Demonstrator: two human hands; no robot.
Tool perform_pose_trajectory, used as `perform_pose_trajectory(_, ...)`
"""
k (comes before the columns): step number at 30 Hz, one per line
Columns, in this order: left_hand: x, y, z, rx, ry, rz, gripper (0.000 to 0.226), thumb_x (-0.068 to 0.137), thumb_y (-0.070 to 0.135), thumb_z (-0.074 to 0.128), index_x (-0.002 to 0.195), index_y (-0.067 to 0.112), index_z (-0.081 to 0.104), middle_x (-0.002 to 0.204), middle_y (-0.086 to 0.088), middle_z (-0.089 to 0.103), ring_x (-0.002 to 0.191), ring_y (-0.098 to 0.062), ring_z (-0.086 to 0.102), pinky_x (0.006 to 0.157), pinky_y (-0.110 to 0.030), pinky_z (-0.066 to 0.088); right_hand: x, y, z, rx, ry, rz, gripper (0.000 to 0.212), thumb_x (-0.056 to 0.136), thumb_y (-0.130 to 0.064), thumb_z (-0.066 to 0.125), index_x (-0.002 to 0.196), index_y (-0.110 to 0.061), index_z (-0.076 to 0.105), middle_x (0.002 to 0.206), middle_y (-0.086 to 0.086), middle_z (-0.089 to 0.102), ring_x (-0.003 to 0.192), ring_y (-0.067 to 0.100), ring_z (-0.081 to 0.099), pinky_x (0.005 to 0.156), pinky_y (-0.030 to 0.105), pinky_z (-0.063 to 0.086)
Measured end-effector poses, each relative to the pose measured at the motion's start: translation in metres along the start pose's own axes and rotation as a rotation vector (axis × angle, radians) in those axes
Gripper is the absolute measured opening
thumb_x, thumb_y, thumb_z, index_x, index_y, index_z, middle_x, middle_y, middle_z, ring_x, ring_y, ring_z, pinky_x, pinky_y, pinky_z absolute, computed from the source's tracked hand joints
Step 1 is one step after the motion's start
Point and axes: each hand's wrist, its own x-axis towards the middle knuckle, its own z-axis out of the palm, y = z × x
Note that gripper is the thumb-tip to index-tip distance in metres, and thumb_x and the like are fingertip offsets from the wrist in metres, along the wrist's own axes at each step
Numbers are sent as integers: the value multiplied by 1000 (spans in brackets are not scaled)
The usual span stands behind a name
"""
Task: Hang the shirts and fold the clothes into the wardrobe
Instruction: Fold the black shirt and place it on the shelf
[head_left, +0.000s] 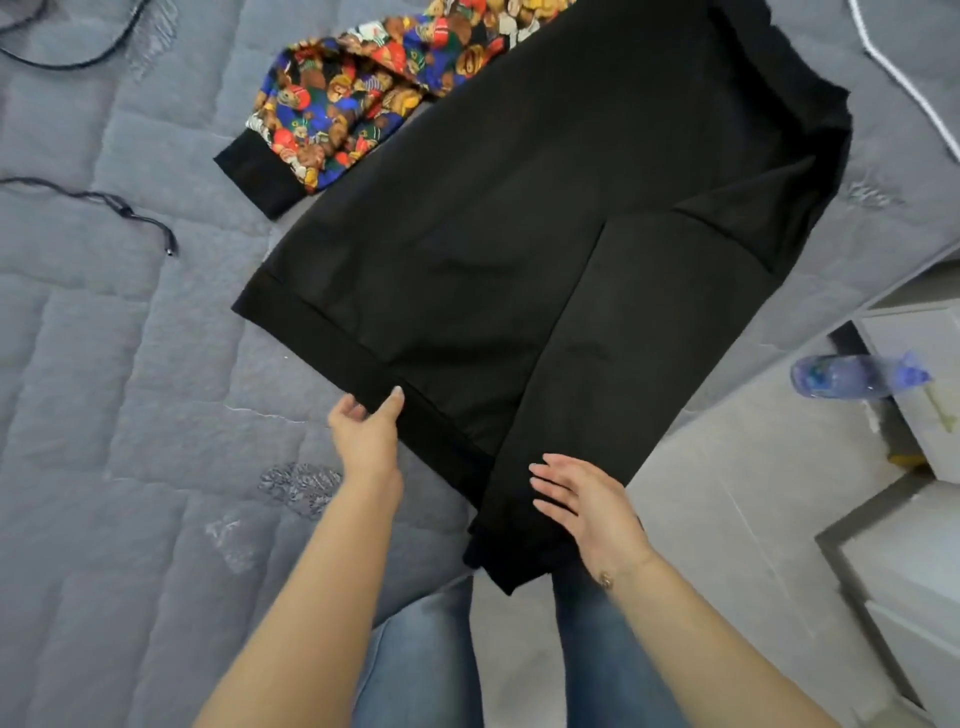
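Observation:
A large black sweatshirt (545, 218) lies spread flat on the grey quilted mattress (114, 395), its ribbed hem toward me and one side folded inward over the body. My left hand (366, 431) pinches the hem band between thumb and fingers. With straight fingers my right hand (584, 506) lies flat on the folded-in panel near the bottom corner, which hangs over the mattress edge. A sleeve with a colourful bear print (358, 88) and a black cuff sticks out from under the sweatshirt at the upper left.
Black cables (104, 200) trail across the mattress at the left. White drawer furniture (914, 395) stands at the right with a blue plastic bottle (852, 375) lying by it. Grey floor (727, 519) and my jeans (597, 654) are below.

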Motion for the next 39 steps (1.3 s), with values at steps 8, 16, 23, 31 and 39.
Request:
perform_pose_trajectory(8, -78, -67, 82, 174, 229, 83, 58, 86, 30, 72, 136, 18, 45, 143, -5, 29, 127, -24, 42, 104, -37, 38, 103, -131, -100, -155, 254, -221, 60, 92, -20, 64, 142, -7, 33, 124, 5, 48, 108, 17, 49, 94, 35, 45)
perform_pose_trajectory(16, -125, -115, 153, 631, 289, 365, 34, 94, 38, 58, 119, 15, 61, 102, 0, 59, 99, -24, 59, 94, -40, 34, 157, -228, -128, -275, 120, -220, 43, 90, -31, 67, 124, -9, 51, 127, 7, 59, 115, 26, 58, 88, 33, 50)
perform_pose_trajectory(23, -180, -162, 163, 650, 197, 481, 19, 88, 33, 68, 100, 19, 72, 83, 3, 58, 87, -22, 59, 82, -38, 36, 150, -238, -209, -140, -41, -249, 16, 89, -14, 55, 103, -15, 63, 116, 4, 67, 102, 19, 64, 88, 34, 54)
perform_pose_trajectory(31, -229, -233, 214, 377, 295, 254, 35, 88, 23, 70, 122, 20, 63, 119, -1, 50, 113, -21, 48, 97, -36, 37, 158, -265, -283, -251, 1, -225, 15, 90, -18, 59, 102, -16, 67, 105, 0, 70, 92, 16, 67, 83, 33, 55)
perform_pose_trajectory(39, -183, -215, 264, -1178, 111, -385, 56, 91, 46, 61, 139, 22, 44, 142, 2, 48, 129, -11, 47, 114, -43, 30, 164, -290, -322, -379, 32, -310, 35, 82, -33, 76, 111, -19, 62, 108, -1, 70, 93, 18, 69, 80, 38, 56)
